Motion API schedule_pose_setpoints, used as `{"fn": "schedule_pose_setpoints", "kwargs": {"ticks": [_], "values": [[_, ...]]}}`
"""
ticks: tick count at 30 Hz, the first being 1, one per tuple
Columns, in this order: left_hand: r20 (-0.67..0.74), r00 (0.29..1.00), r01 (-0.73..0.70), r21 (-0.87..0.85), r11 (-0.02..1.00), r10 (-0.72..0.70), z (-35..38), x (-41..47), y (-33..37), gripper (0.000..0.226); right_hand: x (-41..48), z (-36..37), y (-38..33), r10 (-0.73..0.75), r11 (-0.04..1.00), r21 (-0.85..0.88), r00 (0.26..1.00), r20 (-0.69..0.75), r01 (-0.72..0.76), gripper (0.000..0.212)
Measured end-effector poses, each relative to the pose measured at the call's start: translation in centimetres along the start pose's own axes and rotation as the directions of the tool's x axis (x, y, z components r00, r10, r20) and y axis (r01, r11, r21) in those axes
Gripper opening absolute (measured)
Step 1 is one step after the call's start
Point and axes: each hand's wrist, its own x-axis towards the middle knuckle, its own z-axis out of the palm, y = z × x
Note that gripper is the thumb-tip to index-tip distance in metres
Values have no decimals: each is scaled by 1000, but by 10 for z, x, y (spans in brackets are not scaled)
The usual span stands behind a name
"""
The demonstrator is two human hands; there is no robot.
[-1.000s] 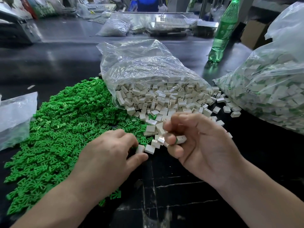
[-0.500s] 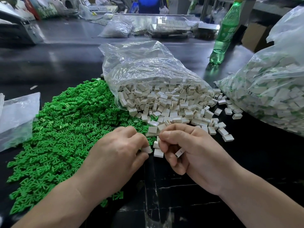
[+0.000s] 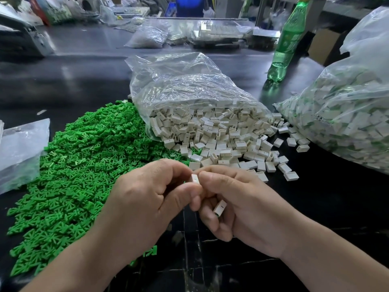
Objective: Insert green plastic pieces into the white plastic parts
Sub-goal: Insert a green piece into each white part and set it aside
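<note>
Here, an upright white part [image 3: 195,178] was pinched between left grip [image 3: 145,199] and right grip [image 3: 244,207], green pieces [image 3: 84,165] heaped at nine o'clock, nearer the left.

Your green pieces [image 3: 80,165] lie heaped on the left. White slotted parts [image 3: 214,131] spill from the clear bag [image 3: 185,85], and your fingers [image 3: 210,175] pinch one white part [image 3: 195,178].
</note>
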Motion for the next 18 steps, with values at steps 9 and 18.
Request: {"fn": "schedule_pose_setpoints", "kwargs": {"ticks": [9,18], "values": [[-25,992,-123,127,984,127,-2,3,-9,34,2,-3,-1,77,994,80,995,-61,-72,24],[142,919,163,713,682,-369,-9,4,-32,70,3,-8,-3,24,992,123,975,-220,4,29]]}}
